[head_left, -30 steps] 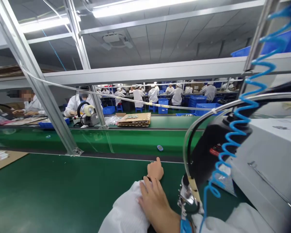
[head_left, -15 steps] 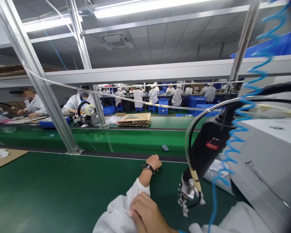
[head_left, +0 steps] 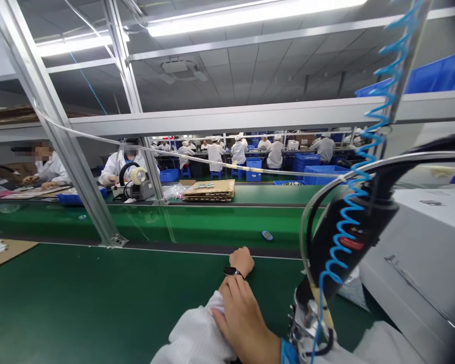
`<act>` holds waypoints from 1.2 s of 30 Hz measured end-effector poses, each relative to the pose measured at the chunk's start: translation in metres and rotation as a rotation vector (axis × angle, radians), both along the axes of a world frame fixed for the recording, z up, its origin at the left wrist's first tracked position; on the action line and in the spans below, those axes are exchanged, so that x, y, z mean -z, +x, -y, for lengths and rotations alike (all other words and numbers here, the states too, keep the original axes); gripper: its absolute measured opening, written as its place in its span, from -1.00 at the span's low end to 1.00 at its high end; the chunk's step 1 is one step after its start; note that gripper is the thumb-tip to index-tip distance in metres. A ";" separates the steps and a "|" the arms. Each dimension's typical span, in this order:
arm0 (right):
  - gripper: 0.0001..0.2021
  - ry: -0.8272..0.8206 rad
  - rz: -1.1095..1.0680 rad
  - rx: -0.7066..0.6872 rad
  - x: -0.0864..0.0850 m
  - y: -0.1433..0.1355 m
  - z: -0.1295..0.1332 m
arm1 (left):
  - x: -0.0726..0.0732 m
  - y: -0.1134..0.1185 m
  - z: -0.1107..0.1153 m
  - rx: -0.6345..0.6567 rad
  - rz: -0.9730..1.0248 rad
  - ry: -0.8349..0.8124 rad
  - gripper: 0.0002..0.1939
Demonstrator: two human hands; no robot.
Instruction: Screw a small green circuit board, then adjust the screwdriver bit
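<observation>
In the head view, the left hand [head_left: 242, 260] is lying near the far edge of the green surface [head_left: 98, 303], its fingers bending down out of sight, so I cannot tell how far they are closing. It is wearing a dark watch [head_left: 231, 271] at the wrist. The right hand [head_left: 246, 321], with a blue band [head_left: 288, 351] around its wrist, is resting across the left forearm just below the watch; its fingers are lying side by side and its thumb is standing apart over the white sleeve [head_left: 197, 328]. Whether it is pinching the cloth I cannot tell.

Beyond the far edge, a small blue-rimmed piece [head_left: 267, 235] is lying on a brighter green strip [head_left: 212, 222]. Right of the hands, a black tool [head_left: 367, 220] is hanging at a tilt behind a blue coiled hose [head_left: 379, 121]. Toward the surface's right edge, a white box [head_left: 428, 242] is standing beside a plastic bag [head_left: 354, 293]. Brown cardboard [head_left: 15, 250] is lying at the far left corner.
</observation>
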State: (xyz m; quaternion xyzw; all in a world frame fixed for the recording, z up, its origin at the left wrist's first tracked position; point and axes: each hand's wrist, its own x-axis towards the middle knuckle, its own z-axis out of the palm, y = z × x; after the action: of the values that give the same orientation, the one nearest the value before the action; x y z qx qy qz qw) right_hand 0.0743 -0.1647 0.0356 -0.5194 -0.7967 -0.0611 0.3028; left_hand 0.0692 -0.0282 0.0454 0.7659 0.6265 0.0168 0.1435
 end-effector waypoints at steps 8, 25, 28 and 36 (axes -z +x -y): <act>-0.87 -0.120 0.133 0.002 0.012 -0.004 0.010 | 0.015 0.012 0.011 -0.021 -0.008 0.122 -0.61; -0.91 0.001 0.100 0.122 0.018 -0.010 0.012 | 0.013 0.012 0.012 -0.010 -0.034 0.118 -0.67; -0.93 -0.008 0.114 0.111 0.018 -0.009 0.009 | 0.016 0.012 0.012 -0.009 -0.044 0.133 -0.65; -0.82 -0.350 0.097 -0.207 0.006 -0.006 0.023 | 0.016 0.015 0.008 -0.020 -0.072 0.116 -0.65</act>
State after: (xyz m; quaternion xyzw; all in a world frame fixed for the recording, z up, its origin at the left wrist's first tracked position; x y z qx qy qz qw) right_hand 0.0680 -0.1880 0.0294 -0.4757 -0.8580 0.0846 0.1741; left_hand 0.0845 -0.0361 0.0293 0.7667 0.6369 0.0268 0.0759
